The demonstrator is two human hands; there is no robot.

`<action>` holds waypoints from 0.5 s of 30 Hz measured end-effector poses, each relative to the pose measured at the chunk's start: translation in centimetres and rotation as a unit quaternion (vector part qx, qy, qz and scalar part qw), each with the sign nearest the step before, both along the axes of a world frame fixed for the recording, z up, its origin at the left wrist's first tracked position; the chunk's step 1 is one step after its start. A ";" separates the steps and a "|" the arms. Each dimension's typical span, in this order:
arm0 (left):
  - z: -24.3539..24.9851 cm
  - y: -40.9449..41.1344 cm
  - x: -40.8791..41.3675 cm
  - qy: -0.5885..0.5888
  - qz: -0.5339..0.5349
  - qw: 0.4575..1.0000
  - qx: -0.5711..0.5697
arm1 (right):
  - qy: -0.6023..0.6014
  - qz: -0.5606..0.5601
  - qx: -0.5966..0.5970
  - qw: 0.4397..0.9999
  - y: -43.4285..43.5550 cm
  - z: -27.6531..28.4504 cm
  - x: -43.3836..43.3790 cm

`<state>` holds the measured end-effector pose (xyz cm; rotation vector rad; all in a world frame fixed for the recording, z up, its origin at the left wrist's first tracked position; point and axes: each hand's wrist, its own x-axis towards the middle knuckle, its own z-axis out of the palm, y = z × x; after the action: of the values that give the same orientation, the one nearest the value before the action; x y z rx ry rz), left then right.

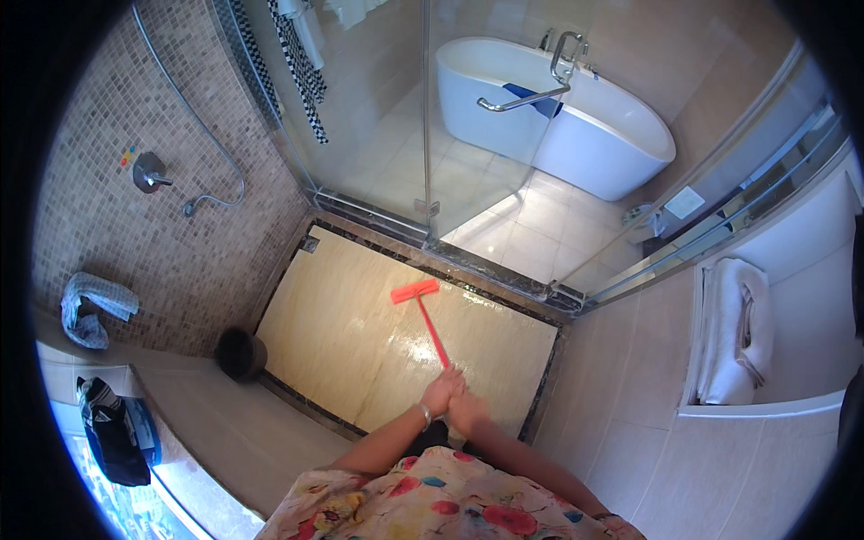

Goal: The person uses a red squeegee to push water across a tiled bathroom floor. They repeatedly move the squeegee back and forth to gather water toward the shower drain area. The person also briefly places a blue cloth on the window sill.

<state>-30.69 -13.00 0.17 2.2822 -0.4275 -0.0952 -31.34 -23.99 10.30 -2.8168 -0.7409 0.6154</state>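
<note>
Both of my hands grip the handle end of a red floor squeegee [430, 331]. My left hand [440, 393], with a bracelet at the wrist, is clasped around the shaft. Against it, my right hand [466, 409] is closed too and slightly blurred; its fingers overlap the left ones. The squeegee's wide red head [414, 291] rests on the wet, shiny shower floor [331, 317], toward the glass side. The grip inside my hands is hidden.
A dark bucket [241, 354] stands in the left corner. Glass panels [364, 135] and a raised dark stone sill [486, 266] border the far side. Beyond is a white bathtub [601, 155]. A shower hose [202, 121] hangs left; folded towels [739, 331] fill a right niche.
</note>
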 end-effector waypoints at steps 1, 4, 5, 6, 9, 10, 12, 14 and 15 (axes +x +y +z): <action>-0.4 0.2 1.5 -0.020 0.017 1.000 -0.004 | -0.004 -0.004 -0.007 1.000 0.5 0.9 1.6; -2.3 0.9 6.2 -0.011 -0.084 0.993 0.083 | -0.016 0.003 0.018 1.000 0.8 2.1 4.9; -1.9 0.3 6.3 0.019 -0.098 0.991 0.083 | -0.013 -0.002 0.015 1.000 0.3 2.1 4.8; 0.2 -0.5 6.3 0.049 -0.116 0.988 0.085 | -0.009 -0.010 0.012 1.000 -0.5 1.7 4.8; -1.4 -0.2 2.0 0.024 -0.064 0.996 0.058 | 0.023 0.008 -0.009 1.000 0.0 4.1 2.1; 0.5 -0.8 -0.2 0.006 -0.035 0.999 0.018 | 0.039 0.002 -0.023 0.999 -0.5 4.4 0.9; 2.5 -0.8 -2.6 0.017 -0.001 1.000 -0.023 | -0.007 0.028 -0.026 0.999 -1.1 3.4 -2.3; 2.8 -0.7 -3.1 0.072 -0.007 0.997 -0.025 | -0.048 0.015 -0.016 0.999 -0.9 2.4 -2.8; 1.8 -0.6 -2.5 0.029 -0.010 0.999 -0.015 | -0.064 -0.007 -0.004 0.998 -0.4 1.3 -2.4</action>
<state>-33.22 -13.62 1.93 2.2395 -0.4190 -0.1636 -33.72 -24.43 11.64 -2.8874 -0.7399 0.4410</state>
